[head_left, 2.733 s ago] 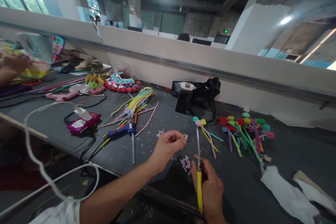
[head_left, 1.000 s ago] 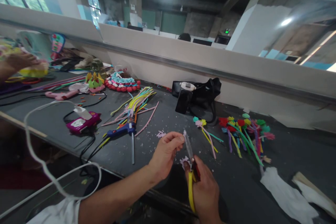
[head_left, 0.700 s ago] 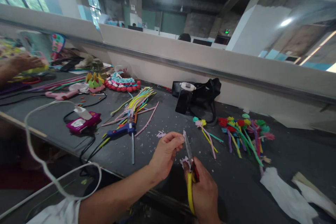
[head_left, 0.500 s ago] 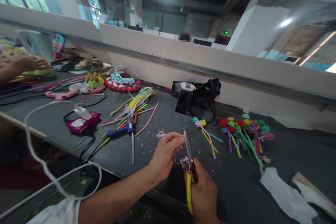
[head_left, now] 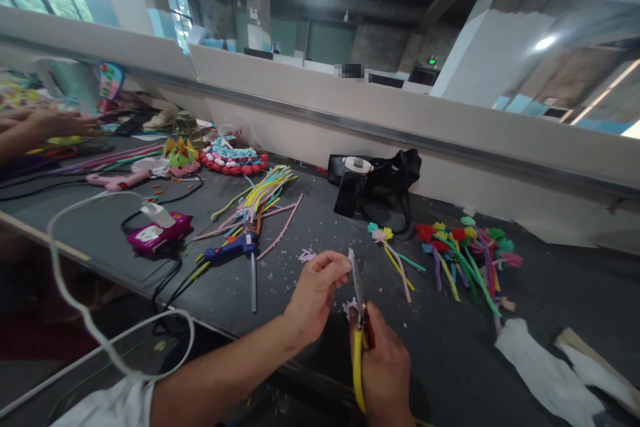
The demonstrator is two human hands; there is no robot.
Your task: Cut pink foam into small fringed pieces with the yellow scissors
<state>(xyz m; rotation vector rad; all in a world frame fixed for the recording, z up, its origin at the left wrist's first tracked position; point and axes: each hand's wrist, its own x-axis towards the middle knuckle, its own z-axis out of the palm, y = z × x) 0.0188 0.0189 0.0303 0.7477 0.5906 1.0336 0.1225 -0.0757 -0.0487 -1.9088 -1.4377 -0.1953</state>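
My left hand (head_left: 316, 290) is closed, thumb and forefinger pinching a small pale lilac piece of pipe cleaner (head_left: 351, 254), mostly hidden by the fingertips. Right beside those fingertips rise the blades of the scissors (head_left: 358, 377), which have a yellow handle. My right hand (head_left: 386, 363) is wrapped round the scissors' handles, with the blades pointing up and away. A small cluster of lilac bits (head_left: 349, 307) shows by my right thumb; whether it is held there cannot be made out. More lilac clippings (head_left: 307, 255) lie on the table beyond my left hand.
A blue glue gun (head_left: 233, 248) and a bundle of pipe cleaners (head_left: 270, 190) lie to the left. Pipe-cleaner flowers (head_left: 460, 240) lie to the right, near a white sleeve-like cloth (head_left: 540, 367). A black bag (head_left: 393, 177) is at the back. Another person's hands (head_left: 50, 125) are far left.
My right hand and the yellow handle have shifted slightly left. My left hand stays in place. The other person's hand at far left has moved a little to the right.
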